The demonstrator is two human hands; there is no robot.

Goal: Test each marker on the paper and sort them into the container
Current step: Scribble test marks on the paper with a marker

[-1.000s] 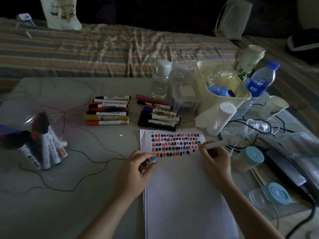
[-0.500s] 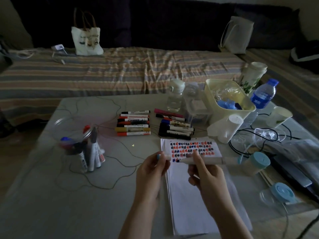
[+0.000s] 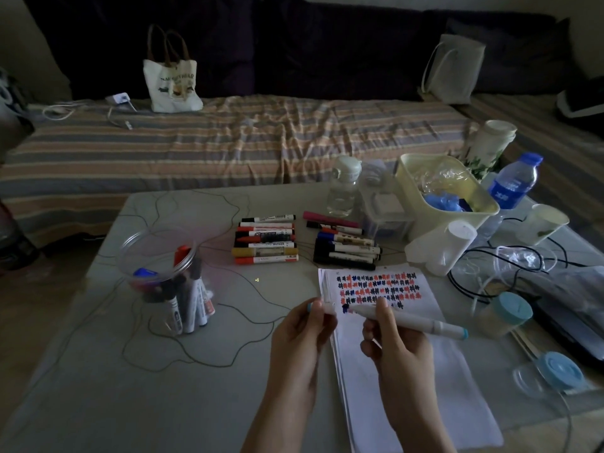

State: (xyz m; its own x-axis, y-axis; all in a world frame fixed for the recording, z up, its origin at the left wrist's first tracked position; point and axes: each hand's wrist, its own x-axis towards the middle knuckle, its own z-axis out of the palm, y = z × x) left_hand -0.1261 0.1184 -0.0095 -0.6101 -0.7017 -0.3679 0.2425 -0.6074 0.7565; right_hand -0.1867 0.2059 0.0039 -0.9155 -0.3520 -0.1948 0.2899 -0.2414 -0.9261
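My right hand (image 3: pixel 397 341) grips a white marker (image 3: pixel 421 323) with a light-blue end, held level, its dark tip pointing left. My left hand (image 3: pixel 302 335) pinches the marker's white cap (image 3: pixel 323 307) right beside that tip. Both are raised over the lower edge of the test marks on the white paper (image 3: pixel 392 380), which carries rows of red, blue and black marks. A clear round container (image 3: pixel 163 273) with several markers standing in it sits to the left. Two groups of markers lie beyond the paper, one on the left (image 3: pixel 266 243) and one on the right (image 3: pixel 346 246).
A cream bin (image 3: pixel 447 197), a clear bottle (image 3: pixel 343 188), a blue-capped water bottle (image 3: pixel 514 188), paper cups, blue-lidded jars (image 3: pixel 505 313) and tangled cables (image 3: pixel 510 259) crowd the table's right side. A thin cord loops over the left half. A striped bed lies behind.
My right hand lifted the marker off the paper and turned it level. My left hand brought the cap up to its tip. The view tilted up and back.
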